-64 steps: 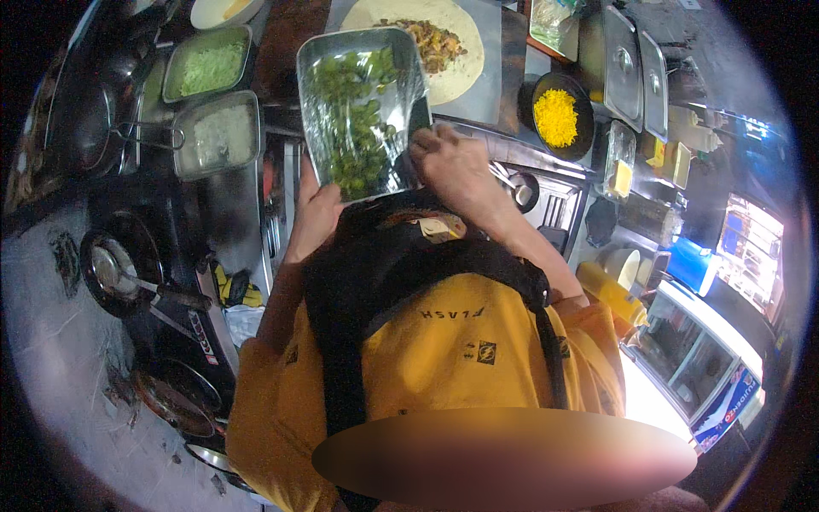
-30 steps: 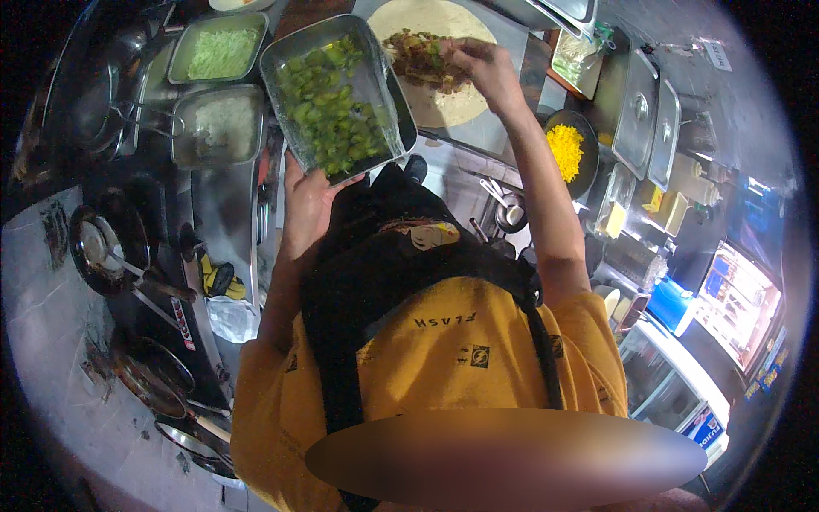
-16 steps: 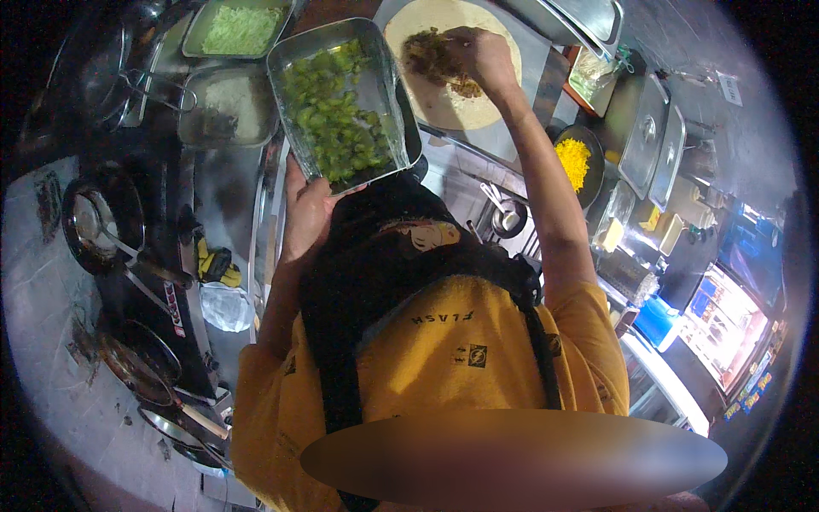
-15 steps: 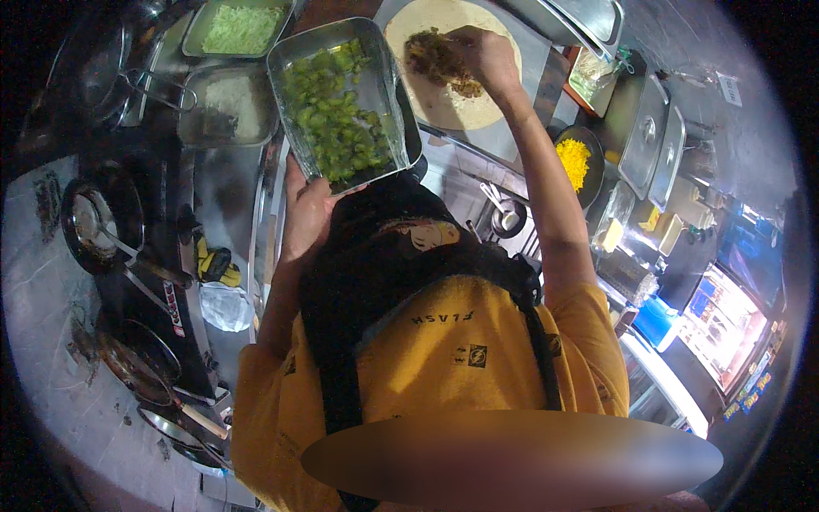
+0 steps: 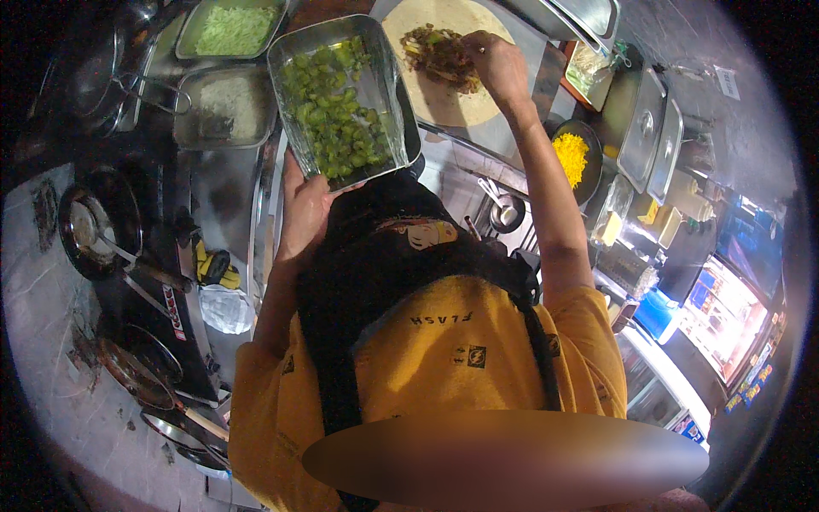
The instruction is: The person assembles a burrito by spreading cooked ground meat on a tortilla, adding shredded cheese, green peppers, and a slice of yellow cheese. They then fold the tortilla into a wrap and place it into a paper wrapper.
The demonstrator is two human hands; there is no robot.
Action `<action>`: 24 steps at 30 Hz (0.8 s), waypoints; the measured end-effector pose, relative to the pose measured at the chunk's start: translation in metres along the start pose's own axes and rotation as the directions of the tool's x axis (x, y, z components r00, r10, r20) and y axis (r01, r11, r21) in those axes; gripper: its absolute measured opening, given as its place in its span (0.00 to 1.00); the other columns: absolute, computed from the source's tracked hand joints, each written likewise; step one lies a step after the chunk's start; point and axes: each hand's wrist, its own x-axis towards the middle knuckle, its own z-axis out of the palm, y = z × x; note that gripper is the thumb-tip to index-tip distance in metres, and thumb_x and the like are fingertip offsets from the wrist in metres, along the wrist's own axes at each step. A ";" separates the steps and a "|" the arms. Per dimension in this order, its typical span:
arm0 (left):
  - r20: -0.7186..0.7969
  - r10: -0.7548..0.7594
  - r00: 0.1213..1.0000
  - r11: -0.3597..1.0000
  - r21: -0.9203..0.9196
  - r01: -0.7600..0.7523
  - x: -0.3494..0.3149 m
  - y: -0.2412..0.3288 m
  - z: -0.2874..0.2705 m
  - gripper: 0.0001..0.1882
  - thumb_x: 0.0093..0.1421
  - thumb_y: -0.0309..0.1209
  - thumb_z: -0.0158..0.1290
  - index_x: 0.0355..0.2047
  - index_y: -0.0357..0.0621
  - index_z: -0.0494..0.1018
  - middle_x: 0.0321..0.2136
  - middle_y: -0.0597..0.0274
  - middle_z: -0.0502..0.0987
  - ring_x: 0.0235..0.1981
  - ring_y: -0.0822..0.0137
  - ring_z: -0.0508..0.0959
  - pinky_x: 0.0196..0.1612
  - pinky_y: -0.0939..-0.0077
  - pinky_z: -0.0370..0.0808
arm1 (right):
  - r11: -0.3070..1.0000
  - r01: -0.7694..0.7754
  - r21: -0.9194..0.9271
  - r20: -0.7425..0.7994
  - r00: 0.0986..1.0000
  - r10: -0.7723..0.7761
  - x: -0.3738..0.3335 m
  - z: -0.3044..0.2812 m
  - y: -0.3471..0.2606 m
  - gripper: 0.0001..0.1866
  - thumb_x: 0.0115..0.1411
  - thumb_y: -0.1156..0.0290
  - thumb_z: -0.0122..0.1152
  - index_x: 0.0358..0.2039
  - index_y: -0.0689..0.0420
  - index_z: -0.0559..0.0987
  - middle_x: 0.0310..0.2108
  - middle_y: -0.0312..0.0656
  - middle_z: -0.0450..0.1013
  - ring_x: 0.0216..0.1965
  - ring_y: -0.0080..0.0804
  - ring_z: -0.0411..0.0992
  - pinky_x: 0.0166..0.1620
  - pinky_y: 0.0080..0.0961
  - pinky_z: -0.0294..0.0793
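Left hand (image 5: 307, 203) grips the near-left corner of a metal tray (image 5: 362, 90) of chopped green bits (image 5: 328, 119). Right arm's stretched far, right hand (image 5: 499, 70) over the filling (image 5: 433, 56), back up, fingers curled in; can't tell if they're pinching anything. Flatbread (image 5: 437, 106) lies right of the tray.

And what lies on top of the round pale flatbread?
A chunky, mostly brown filling lies on the round pale flatbread. Whatever the right hand, the rectangular metal tray and the filling itself cover cannot be seen.
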 end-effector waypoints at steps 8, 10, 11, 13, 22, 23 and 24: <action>0.005 -0.024 1.000 1.000 -0.018 0.024 0.003 -0.009 -0.008 0.35 0.54 0.13 0.34 0.64 0.48 0.51 0.56 0.51 0.65 0.52 0.49 0.72 0.49 0.41 0.74 | 0.999 0.022 -0.038 -0.105 0.994 -0.025 -0.015 -0.009 -0.004 0.10 0.57 0.65 0.57 0.39 0.49 0.80 0.36 0.44 0.77 0.33 0.47 0.76 0.37 0.39 0.75; -0.009 -0.022 1.000 0.999 -0.045 0.022 0.004 -0.010 -0.010 0.36 0.54 0.13 0.34 0.64 0.49 0.49 0.56 0.51 0.65 0.53 0.49 0.72 0.50 0.40 0.74 | 0.999 0.014 -0.039 -0.119 0.993 -0.018 -0.026 -0.014 -0.012 0.10 0.58 0.65 0.57 0.39 0.49 0.80 0.36 0.45 0.77 0.33 0.46 0.76 0.35 0.38 0.75; -0.015 -0.012 1.000 0.999 -0.040 0.011 0.002 -0.010 -0.010 0.36 0.54 0.13 0.34 0.65 0.49 0.49 0.56 0.50 0.64 0.53 0.49 0.72 0.50 0.40 0.74 | 0.999 0.012 -0.050 -0.117 0.993 -0.017 -0.031 -0.011 -0.015 0.10 0.58 0.65 0.57 0.40 0.48 0.80 0.35 0.45 0.77 0.32 0.46 0.76 0.34 0.38 0.75; -0.013 0.004 1.000 0.999 -0.032 -0.005 0.001 -0.007 -0.011 0.37 0.54 0.13 0.34 0.65 0.49 0.48 0.57 0.50 0.64 0.53 0.49 0.72 0.50 0.40 0.74 | 0.999 0.028 -0.026 -0.125 0.992 -0.031 -0.046 0.000 -0.019 0.10 0.58 0.64 0.57 0.40 0.49 0.80 0.34 0.46 0.76 0.31 0.44 0.77 0.30 0.37 0.75; -0.062 0.019 0.998 1.000 -0.012 -0.020 0.000 -0.009 -0.015 0.36 0.52 0.12 0.33 0.63 0.46 0.49 0.54 0.49 0.65 0.52 0.48 0.72 0.49 0.40 0.74 | 0.982 0.130 -0.135 -0.025 0.991 -0.135 -0.061 0.078 -0.032 0.12 0.54 0.64 0.60 0.38 0.52 0.78 0.29 0.43 0.74 0.28 0.44 0.76 0.29 0.39 0.76; -0.057 0.014 0.998 1.000 -0.014 -0.015 0.000 -0.009 -0.016 0.37 0.52 0.12 0.33 0.63 0.47 0.49 0.55 0.49 0.64 0.52 0.48 0.72 0.49 0.40 0.74 | 0.985 0.114 -0.130 -0.036 0.992 -0.119 -0.060 0.081 -0.032 0.11 0.54 0.64 0.60 0.38 0.52 0.78 0.30 0.43 0.74 0.28 0.44 0.76 0.28 0.39 0.76; -0.054 0.009 0.999 1.000 -0.016 -0.010 0.000 -0.009 -0.017 0.37 0.52 0.12 0.33 0.63 0.47 0.49 0.55 0.48 0.64 0.52 0.48 0.72 0.49 0.40 0.74 | 0.987 0.100 -0.125 -0.046 0.993 -0.106 -0.059 0.081 -0.035 0.11 0.53 0.65 0.60 0.37 0.52 0.78 0.30 0.43 0.74 0.28 0.44 0.76 0.28 0.39 0.76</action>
